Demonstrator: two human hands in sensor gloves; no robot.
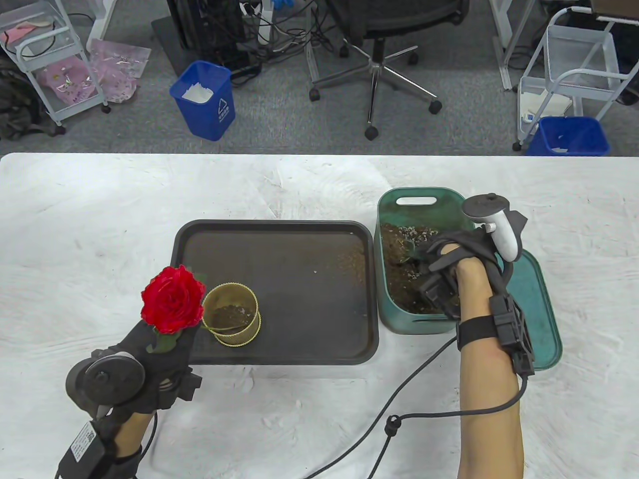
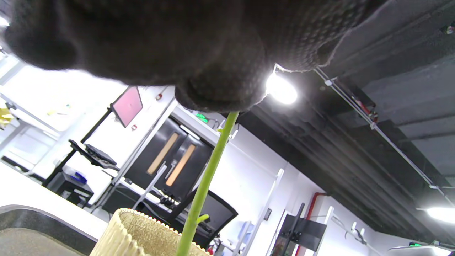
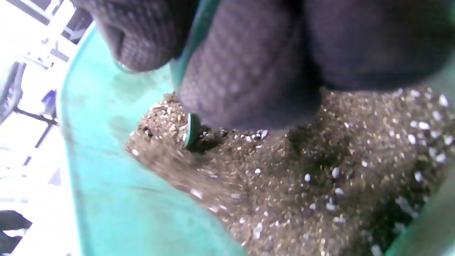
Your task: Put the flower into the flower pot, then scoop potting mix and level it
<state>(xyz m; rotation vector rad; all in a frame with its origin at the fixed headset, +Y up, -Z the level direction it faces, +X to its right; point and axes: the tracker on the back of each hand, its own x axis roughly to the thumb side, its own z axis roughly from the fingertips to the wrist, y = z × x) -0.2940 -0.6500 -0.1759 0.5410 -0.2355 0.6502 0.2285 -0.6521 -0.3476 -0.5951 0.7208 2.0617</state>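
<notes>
Left hand (image 1: 150,357) pinches the flower (image 1: 173,298) by its stem, upright beside the flower pot (image 1: 232,314), stem reaching the rim, likely steadying it for filling. Right hand (image 1: 449,269) fingers curl round a green scoop (image 3: 193,129) dug into potting mix (image 3: 302,185) in the tub (image 1: 399,319).

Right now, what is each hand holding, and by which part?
Left hand pinches the flower by its stem. Right hand grips a green scoop, seemingly by its handle.
</notes>
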